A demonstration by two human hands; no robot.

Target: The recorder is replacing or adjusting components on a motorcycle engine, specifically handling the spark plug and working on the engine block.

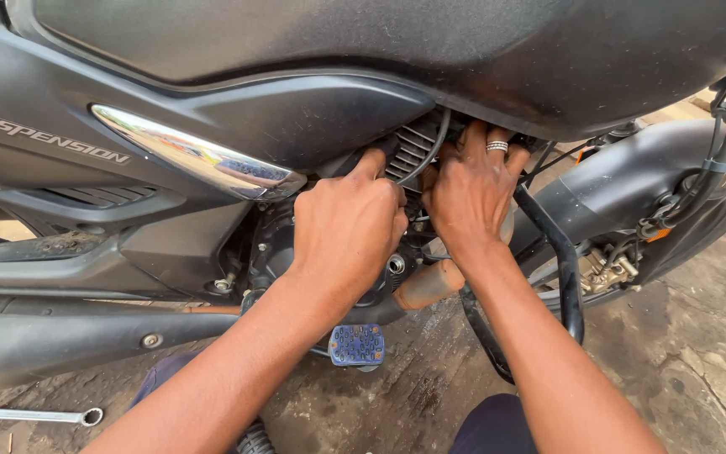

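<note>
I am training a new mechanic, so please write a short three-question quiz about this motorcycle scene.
1. True or false: both hands reach into the engine area under the fuel tank.
2. Which hand wears a ring?
3. What lies on the ground at lower left? A) wrench B) hammer C) helmet

Key: 1 true. 2 right hand; the left hand is bare. 3 A, the wrench.

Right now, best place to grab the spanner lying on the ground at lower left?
Take the spanner by its bare straight shaft, from above. It lies flat on the ground with its ring end toward the motorcycle's exhaust; the other end runs out of frame. Both hands are up at the engine.
</note>
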